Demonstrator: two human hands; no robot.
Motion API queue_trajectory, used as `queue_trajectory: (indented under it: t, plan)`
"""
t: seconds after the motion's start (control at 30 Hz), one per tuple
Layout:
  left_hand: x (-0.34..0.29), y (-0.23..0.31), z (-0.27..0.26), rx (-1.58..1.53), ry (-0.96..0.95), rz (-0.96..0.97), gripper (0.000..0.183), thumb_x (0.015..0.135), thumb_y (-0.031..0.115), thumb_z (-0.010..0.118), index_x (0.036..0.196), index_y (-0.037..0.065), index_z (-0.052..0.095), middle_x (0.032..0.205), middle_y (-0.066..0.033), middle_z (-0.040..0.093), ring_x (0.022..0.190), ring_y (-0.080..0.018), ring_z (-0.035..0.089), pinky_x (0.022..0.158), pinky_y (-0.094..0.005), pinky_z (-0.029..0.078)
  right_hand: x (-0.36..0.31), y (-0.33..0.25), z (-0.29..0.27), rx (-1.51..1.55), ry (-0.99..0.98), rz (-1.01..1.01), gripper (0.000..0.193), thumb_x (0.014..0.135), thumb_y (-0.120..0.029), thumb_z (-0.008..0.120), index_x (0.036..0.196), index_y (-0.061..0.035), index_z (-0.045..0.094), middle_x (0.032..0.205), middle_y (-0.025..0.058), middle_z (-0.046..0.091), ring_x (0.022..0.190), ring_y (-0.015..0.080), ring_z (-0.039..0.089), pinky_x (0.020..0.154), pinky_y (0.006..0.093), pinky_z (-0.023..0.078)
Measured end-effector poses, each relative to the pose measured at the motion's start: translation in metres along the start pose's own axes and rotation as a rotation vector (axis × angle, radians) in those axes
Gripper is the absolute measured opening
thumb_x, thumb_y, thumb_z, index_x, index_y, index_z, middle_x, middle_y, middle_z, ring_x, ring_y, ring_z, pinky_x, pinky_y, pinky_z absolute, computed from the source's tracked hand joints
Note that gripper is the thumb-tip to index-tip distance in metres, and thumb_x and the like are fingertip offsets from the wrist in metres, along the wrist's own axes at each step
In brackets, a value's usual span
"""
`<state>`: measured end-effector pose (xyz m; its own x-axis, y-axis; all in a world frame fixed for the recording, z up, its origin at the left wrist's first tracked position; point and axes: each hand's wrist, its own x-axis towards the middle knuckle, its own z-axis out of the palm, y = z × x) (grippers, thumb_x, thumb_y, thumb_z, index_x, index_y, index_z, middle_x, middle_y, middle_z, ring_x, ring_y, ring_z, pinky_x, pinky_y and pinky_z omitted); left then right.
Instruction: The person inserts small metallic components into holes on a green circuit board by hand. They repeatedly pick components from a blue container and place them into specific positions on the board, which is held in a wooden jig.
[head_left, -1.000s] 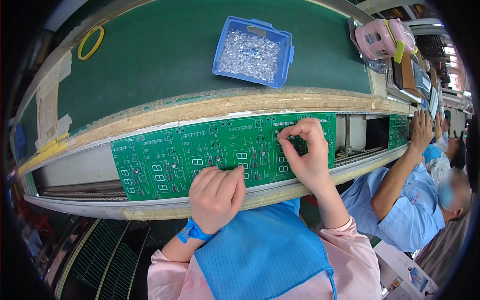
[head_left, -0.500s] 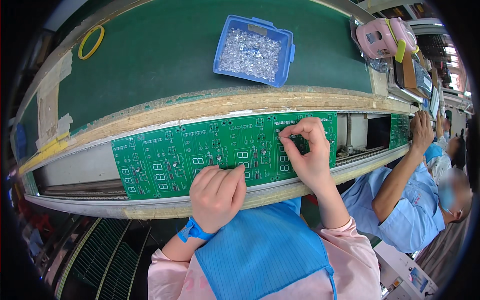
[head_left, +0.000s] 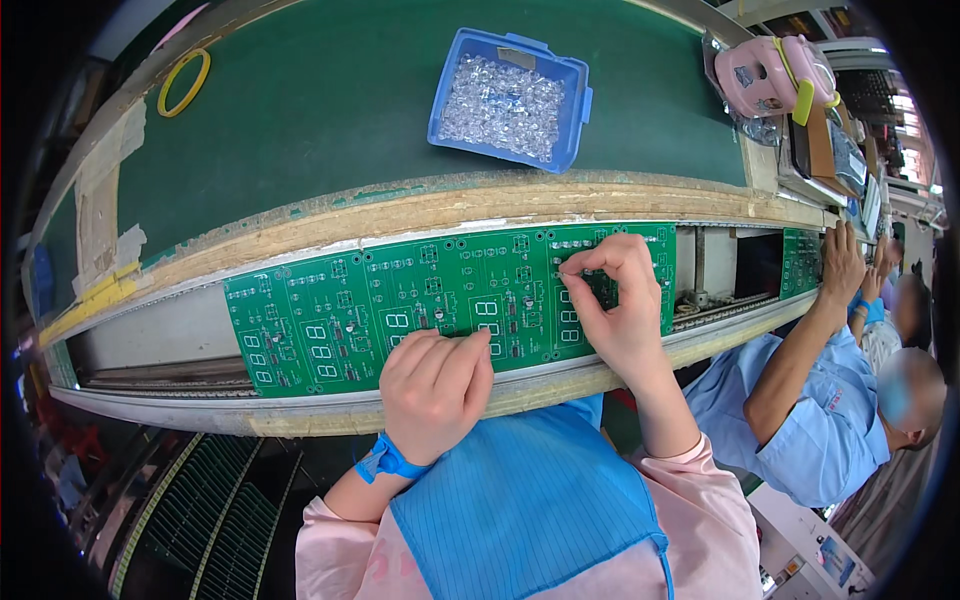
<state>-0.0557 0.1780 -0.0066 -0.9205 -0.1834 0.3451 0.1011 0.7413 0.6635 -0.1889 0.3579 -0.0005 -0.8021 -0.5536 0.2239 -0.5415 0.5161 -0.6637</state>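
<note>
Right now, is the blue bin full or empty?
Not empty: small clear parts lie spread across the blue bin, below its rim; depth unclear.

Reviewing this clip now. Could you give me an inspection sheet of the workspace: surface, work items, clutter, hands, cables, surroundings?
Surface: green benchtop with a worn, pale near edge.
Work items: green circuit panel lying along the rail channel; blue bin of small clear parts on the benchtop beyond it.
Clutter: yellow ring at far left; pink container at far right.
Left hand: fingers curled over the panel's near side; grip unclear.
Right hand: thumb and index tips close together over the panel; anything held is too small to tell.
Cables: nothing seen near the hands.
Surroundings: co-worker's hand at right, beside another green board.
</note>
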Motion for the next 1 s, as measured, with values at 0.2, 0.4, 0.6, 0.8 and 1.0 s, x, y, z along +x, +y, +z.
queue_trajectory:
  t: [0.2,0.4,0.6,0.8,1.0]
  plan:
    - [0.002,0.002,-0.001,0.01,-0.011,0.001,0.015,0.078,0.002,0.073,0.092,0.003,0.072,0.075,-0.0078,0.067,0.068,-0.0247,0.064,0.073,-0.0385,0.054,0.0,-0.005,0.002,-0.175,0.045,-0.111,0.029,0.07,0.004,0.076,0.095,-0.0059,0.063,0.085,0.0093,0.058,0.089,0.0303,0.057,0.079,0.0419,0.045]
    - [0.0,0.002,-0.001,-0.026,0.007,-0.016,0.017,0.077,-0.003,0.07,0.093,0.001,0.071,0.074,-0.0112,0.066,0.067,-0.0293,0.063,0.071,-0.0404,0.053,0.002,-0.018,-0.007,-0.198,0.002,-0.013,0.032,0.07,0.002,0.077,0.097,-0.0055,0.063,0.092,0.0095,0.064,0.092,0.0301,0.059,0.081,0.0436,0.047]
    - [0.001,0.004,-0.002,-0.028,-0.027,-0.044,0.015,0.079,-0.004,0.07,0.093,0.001,0.071,0.074,-0.012,0.066,0.068,-0.0301,0.064,0.074,-0.041,0.054,-0.026,-0.05,0.006,0.057,-0.178,-0.125,0.042,0.074,-0.011,0.079,0.113,-0.0034,0.063,0.127,0.0144,0.062,0.12,0.0337,0.059,0.096,0.0425,0.05]
    - [0.001,0.009,-0.005,-0.021,-0.053,-0.062,0.012,0.081,-0.004,0.069,0.092,0.001,0.07,0.078,-0.0133,0.069,0.072,-0.0308,0.066,0.081,-0.0434,0.054,-0.038,-0.038,0.001,-0.136,-0.141,-0.052,0.057,0.079,-0.021,0.077,0.129,-0.0032,0.056,0.136,0.0162,0.057,0.119,0.0302,0.06,0.1,0.0476,0.048]
    - [0.002,0.002,-0.027,-0.068,-0.082,-0.095,0.017,0.081,-0.003,0.067,0.096,0.002,0.07,0.085,-0.0126,0.07,0.082,-0.0299,0.068,0.092,-0.0459,0.052,-0.045,-0.004,-0.031,-0.346,0.055,0.076,0.049,0.084,-0.019,0.074,0.127,-0.0027,0.057,0.126,0.0152,0.064,0.111,0.032,0.063,0.098,0.0488,0.048]
